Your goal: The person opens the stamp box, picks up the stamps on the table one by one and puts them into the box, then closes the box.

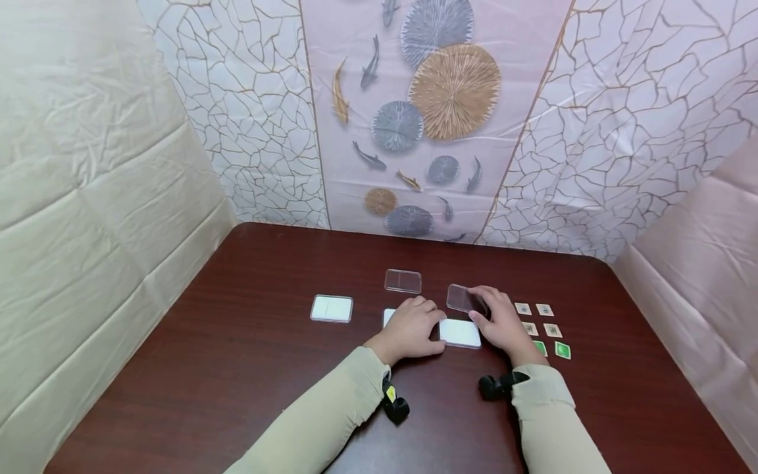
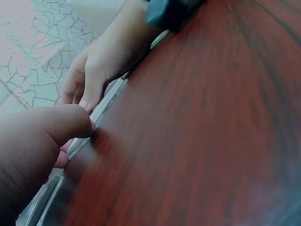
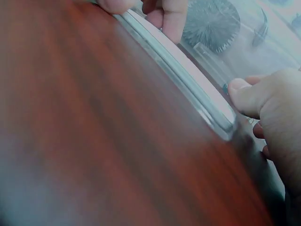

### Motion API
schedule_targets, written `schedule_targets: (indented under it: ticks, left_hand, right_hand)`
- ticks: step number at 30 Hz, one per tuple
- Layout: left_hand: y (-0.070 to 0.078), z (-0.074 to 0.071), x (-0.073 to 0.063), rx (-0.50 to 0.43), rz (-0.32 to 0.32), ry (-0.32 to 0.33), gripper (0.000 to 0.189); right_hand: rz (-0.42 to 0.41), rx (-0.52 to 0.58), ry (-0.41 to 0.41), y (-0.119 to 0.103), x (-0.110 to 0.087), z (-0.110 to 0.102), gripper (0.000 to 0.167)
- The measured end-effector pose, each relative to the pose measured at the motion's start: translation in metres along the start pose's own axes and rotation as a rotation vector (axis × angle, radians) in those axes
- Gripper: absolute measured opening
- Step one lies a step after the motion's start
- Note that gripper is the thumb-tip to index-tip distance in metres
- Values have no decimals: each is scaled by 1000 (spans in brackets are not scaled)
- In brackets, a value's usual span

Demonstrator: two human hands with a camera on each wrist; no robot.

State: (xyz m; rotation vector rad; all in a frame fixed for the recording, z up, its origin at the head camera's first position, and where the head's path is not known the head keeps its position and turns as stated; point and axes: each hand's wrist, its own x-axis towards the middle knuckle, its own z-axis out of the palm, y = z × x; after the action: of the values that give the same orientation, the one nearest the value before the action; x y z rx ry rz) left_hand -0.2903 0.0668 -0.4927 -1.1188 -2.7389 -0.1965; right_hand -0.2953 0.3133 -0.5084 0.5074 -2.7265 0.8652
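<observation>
A clear case of white cards (image 1: 460, 334) lies flat on the table between the hands. My left hand (image 1: 411, 329) grips its left end, thumb at the near edge and fingers at the far edge; the left wrist view shows this thumb (image 2: 77, 122) against the case. Just beyond lies a clear plastic lid (image 1: 462, 298). My right hand (image 1: 500, 324) holds the lid's right end between thumb and fingers. In the right wrist view the right thumb (image 3: 244, 94) is beside the lid, apart from the case. A second white case (image 1: 388, 316) is partly hidden behind my left hand.
Another white-filled clear case (image 1: 331, 308) lies at the left. A second clear lid (image 1: 403, 281) rests farther back. Several small picture tiles, including a green tile (image 1: 562, 350), lie in rows at the right, some partly covered by my right hand. A patterned curtain (image 1: 408, 164) hangs behind the table.
</observation>
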Motion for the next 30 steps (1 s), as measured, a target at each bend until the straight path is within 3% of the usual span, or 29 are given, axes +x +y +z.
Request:
schedule_targets:
  ticks: [7, 13, 23, 30]
  left_hand:
    - [1, 1, 0, 2, 4, -1, 50]
    - [0, 3, 0, 5, -1, -1, 51]
    - [3, 6, 2, -2, -7, -19, 53]
    - [0, 4, 2, -8, -29, -18, 53]
  right_hand:
    - [108, -86, -56, 4, 19, 5, 39]
    - [159, -96, -84, 4, 32, 7, 41]
    - [177, -119, -83, 7, 40, 12, 42]
    - [134, -112, -83, 5, 45, 15, 41]
